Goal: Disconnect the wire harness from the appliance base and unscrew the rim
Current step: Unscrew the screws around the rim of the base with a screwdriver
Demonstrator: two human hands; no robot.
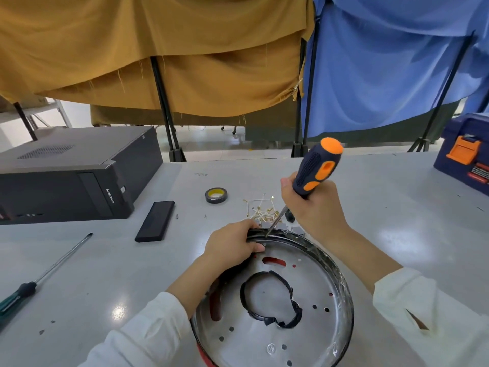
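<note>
The round metal appliance base lies on the grey table near the front edge, with a shiny rim around it and a cut-out hole at its middle. My left hand grips the rim at its far left side. My right hand holds an orange-and-black screwdriver, tilted, with its tip on the rim's far edge just right of my left fingers. The wire harness, a bundle of pale wires with brass terminals and grey connectors, lies on the table just behind the base.
A roll of black tape sits behind the harness. A black flat bar and a black Lenovo computer case lie to the left. A long green-handled screwdriver rests at the near left. A blue toolbox stands far right.
</note>
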